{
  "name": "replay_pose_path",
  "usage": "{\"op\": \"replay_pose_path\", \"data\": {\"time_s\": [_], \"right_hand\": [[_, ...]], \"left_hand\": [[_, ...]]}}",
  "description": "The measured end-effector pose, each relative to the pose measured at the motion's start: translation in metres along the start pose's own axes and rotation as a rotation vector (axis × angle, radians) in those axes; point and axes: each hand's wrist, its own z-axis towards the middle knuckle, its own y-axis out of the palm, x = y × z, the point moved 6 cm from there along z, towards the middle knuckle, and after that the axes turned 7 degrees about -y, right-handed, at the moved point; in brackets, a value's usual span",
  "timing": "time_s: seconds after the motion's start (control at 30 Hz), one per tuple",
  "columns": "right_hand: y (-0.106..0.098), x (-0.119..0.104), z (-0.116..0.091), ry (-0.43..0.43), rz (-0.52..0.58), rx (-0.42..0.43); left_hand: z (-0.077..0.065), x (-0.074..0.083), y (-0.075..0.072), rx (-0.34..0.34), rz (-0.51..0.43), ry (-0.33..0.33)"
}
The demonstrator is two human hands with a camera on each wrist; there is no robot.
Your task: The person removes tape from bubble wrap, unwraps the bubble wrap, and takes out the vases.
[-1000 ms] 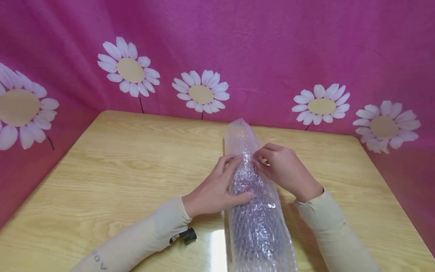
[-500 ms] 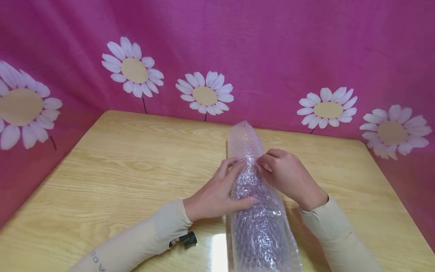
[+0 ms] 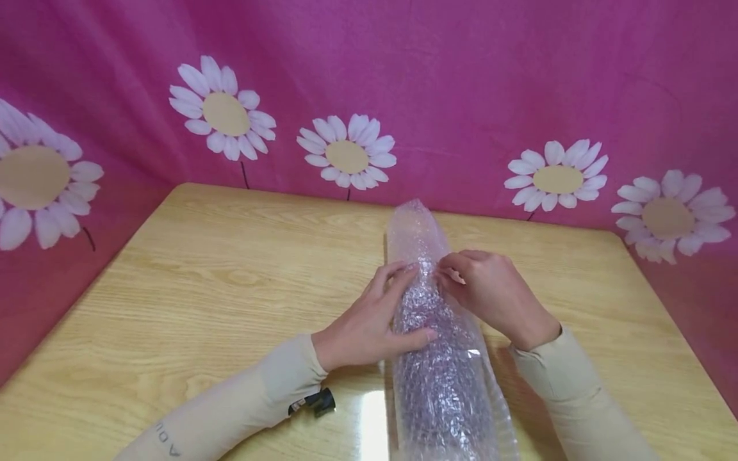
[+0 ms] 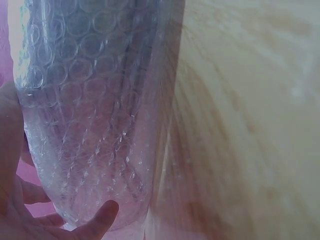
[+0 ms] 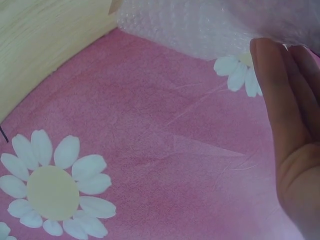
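A long bundle in clear bubble wrap [image 3: 444,384] lies on the table, its narrow end pointing toward the back edge. Something greyish-purple shows blurred through the wrap. My left hand [image 3: 366,323] spreads over the bundle from its left side, thumb stretched across the top and fingertips on the narrower part. In the left wrist view its thumb [image 4: 102,220] touches the bubble wrap [image 4: 95,125]. From the other side my right hand [image 3: 496,291] pinches the wrap between thumb and forefinger, close to the left fingertips. The right wrist view shows the right hand [image 5: 292,135] below the bubble wrap [image 5: 180,30].
The wooden table [image 3: 202,275] reaches back to a pink cloth [image 3: 450,83] printed with white daisies, which also runs along both sides. A small black device [image 3: 317,402] sits at the left cuff. The wrap's far tip lies close to the table's back edge.
The whole head view has shifted slightly. Both hands stay at the same part of the bubble wrap, with only slight finger movement.
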Motion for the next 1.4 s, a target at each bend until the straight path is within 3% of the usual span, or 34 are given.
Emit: {"op": "replay_pose_path", "data": {"time_s": [0.73,1.13,1.4], "right_hand": [[0.000,-0.010,0.001,-0.039,-0.114,0.022],[0.002,-0.013,0.002,-0.066,-0.129,0.069],[0.003,-0.010,0.002,-0.067,-0.145,0.088]], "left_hand": [[0.001,0.000,0.000,-0.002,0.015,-0.002],[-0.001,-0.003,0.000,-0.006,0.020,-0.023],[-0.001,-0.001,-0.001,0.000,0.023,-0.002]]}}
